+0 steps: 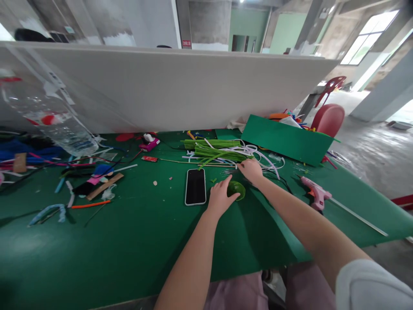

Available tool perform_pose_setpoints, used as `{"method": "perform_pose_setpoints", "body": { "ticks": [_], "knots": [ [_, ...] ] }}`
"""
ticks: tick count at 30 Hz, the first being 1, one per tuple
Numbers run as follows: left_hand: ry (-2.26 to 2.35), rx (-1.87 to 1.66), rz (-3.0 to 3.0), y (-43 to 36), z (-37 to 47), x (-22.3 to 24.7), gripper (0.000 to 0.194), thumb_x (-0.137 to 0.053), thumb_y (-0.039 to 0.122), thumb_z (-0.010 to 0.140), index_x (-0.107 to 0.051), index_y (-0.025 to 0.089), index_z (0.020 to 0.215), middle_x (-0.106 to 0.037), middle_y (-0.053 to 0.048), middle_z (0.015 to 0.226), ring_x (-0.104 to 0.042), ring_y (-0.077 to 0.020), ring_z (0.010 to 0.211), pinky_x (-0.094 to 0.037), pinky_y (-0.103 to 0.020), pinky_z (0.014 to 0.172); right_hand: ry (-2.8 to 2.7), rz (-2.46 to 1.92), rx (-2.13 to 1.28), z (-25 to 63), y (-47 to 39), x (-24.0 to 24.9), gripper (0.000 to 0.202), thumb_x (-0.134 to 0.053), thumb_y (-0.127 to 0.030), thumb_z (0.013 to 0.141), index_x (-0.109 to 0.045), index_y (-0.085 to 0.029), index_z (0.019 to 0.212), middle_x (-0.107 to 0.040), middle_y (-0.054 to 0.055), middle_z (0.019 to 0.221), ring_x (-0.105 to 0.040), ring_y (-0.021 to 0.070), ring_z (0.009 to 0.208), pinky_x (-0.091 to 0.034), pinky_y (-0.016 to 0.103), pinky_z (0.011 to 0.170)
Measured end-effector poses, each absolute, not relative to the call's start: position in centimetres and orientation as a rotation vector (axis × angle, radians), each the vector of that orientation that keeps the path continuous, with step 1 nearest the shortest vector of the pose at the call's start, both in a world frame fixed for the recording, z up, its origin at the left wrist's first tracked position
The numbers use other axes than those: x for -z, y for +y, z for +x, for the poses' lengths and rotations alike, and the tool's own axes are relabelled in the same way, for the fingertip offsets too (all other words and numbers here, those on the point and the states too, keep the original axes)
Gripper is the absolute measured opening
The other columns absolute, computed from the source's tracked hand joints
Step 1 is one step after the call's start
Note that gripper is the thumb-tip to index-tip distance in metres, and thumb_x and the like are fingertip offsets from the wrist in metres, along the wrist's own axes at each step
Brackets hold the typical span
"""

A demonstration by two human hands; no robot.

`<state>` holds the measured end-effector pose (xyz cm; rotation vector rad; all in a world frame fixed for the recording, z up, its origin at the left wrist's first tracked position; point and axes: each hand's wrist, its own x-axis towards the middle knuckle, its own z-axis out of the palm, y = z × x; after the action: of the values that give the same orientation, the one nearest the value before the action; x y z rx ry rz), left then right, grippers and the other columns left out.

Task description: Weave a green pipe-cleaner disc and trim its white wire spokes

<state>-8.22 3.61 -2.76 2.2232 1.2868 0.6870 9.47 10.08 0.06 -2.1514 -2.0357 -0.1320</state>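
Note:
My left hand has its thumb and fingers around the left side of a small round green object on the green table. Farther forward and to the right, my right hand reaches to the near edge of a bundle of green stems, beside thin wires. Its fingertips point down at the table, and whatever they may pinch is too small to make out. White strips curl around the right end of the bundle. A phone lies left of my left hand.
A pink glue gun lies at the right, near a green board. On the left stand a large clear bottle and scattered craft pieces. A white partition runs along the back.

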Motion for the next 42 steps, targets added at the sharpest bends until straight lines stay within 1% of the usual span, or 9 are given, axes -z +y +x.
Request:
{"method": "perform_pose_setpoints", "body": {
  "ticks": [3,5,8,14,20,26,30,38,42],
  "knots": [
    [1.27,-0.705,2.185,3.7,-8.2,2.9,0.062,-0.048,0.046,0.078,-0.027,0.029,0.134,-0.054,-0.006,0.117,-0.048,-0.0267,0.107,-0.038,-0.042,0.087,-2.031,-2.198,0.099,8.2,11.6,0.3,0.04,-0.045,-0.045,0.082,-0.068,-0.013,0.074,-0.065,0.016,0.084,-0.051,0.0288,0.096,-0.042,0.034,0.075],
    [1.257,-0.701,2.168,3.6,-8.2,2.9,0.061,-0.047,0.046,0.079,-0.028,0.029,0.134,-0.054,-0.006,0.116,-0.048,-0.0265,0.107,-0.038,-0.041,0.087,-2.01,-2.223,0.076,7.8,12.1,0.7,0.033,-0.047,-0.038,0.082,-0.068,-0.013,0.079,-0.065,0.016,0.09,-0.051,0.0289,0.099,-0.042,0.035,0.076],
    [1.235,-0.693,2.16,3.5,-8.2,2.8,0.06,-0.048,0.045,0.078,-0.029,0.029,0.133,-0.053,-0.006,0.117,-0.047,-0.0263,0.108,-0.038,-0.041,0.088,-1.954,-2.269,0.019,7.8,12.7,1.0,0.025,-0.045,-0.028,0.082,-0.066,-0.016,0.084,-0.065,0.013,0.092,-0.053,0.0263,0.098,-0.043,0.033,0.073],
    [1.228,-0.692,2.104,3.5,-8.5,2.7,0.059,-0.047,0.046,0.078,-0.029,0.03,0.133,-0.054,-0.006,0.117,-0.048,-0.0256,0.108,-0.04,-0.04,0.088,-1.893,-2.352,-0.094,8.6,14.0,0.1,0.024,-0.044,-0.029,0.081,-0.063,-0.018,0.092,-0.066,0.009,0.084,-0.061,0.0209,0.078,-0.044,0.027,0.061],
    [1.234,-0.721,2.093,3.6,-8.6,2.8,0.059,-0.048,0.045,0.078,-0.032,0.027,0.132,-0.056,-0.006,0.112,-0.05,-0.0238,0.104,-0.041,-0.038,0.088,-2.162,-2.154,-0.143,6.1,15.8,-0.8,0.024,-0.044,-0.027,0.082,-0.066,-0.021,0.088,-0.067,0.005,0.087,-0.06,0.018,0.082,-0.042,0.023,0.067],
    [1.255,-0.691,2.154,3.7,-8.5,2.7,0.06,-0.049,0.044,0.077,-0.034,0.024,0.131,-0.056,-0.007,0.115,-0.049,-0.0249,0.105,-0.041,-0.038,0.088,-2.277,-2.058,-0.111,3.5,17.2,0.4,0.03,-0.046,-0.036,0.084,-0.062,-0.02,0.104,-0.062,0.011,0.104,-0.054,0.0231,0.099,-0.042,0.028,0.077],
    [1.244,-0.673,2.163,3.6,-8.6,2.5,0.058,-0.047,0.046,0.078,-0.035,0.024,0.13,-0.056,-0.007,0.115,-0.049,-0.0249,0.106,-0.041,-0.037,0.087,-2.213,-2.125,-0.104,3.1,17.7,0.8,0.037,-0.034,-0.042,0.089,-0.06,-0.02,0.105,-0.061,0.012,0.102,-0.059,0.0234,0.09,-0.045,0.031,0.071],
    [1.249,-0.675,2.144,3.5,-8.6,2.3,0.055,-0.047,0.045,0.078,-0.038,0.025,0.128,-0.055,-0.006,0.116,-0.048,-0.0262,0.107,-0.041,-0.039,0.088,-2.194,-2.081,-0.133,3.4,18.4,0.7,0.036,-0.049,-0.02,0.081,-0.052,-0.022,0.117,-0.064,0.009,0.102,-0.059,0.0206,0.09,-0.044,0.026,0.069],
    [1.252,-0.695,2.148,3.6,-8.5,2.4,0.055,-0.048,0.045,0.078,-0.038,0.025,0.128,-0.056,-0.006,0.116,-0.048,-0.0253,0.107,-0.04,-0.039,0.09,-2.167,-2.029,-0.153,4.3,18.6,0.2,0.029,-0.048,-0.02,0.081,-0.06,-0.021,0.108,-0.067,0.005,0.095,-0.06,0.0176,0.085,-0.043,0.023,0.067]
  ]
}}
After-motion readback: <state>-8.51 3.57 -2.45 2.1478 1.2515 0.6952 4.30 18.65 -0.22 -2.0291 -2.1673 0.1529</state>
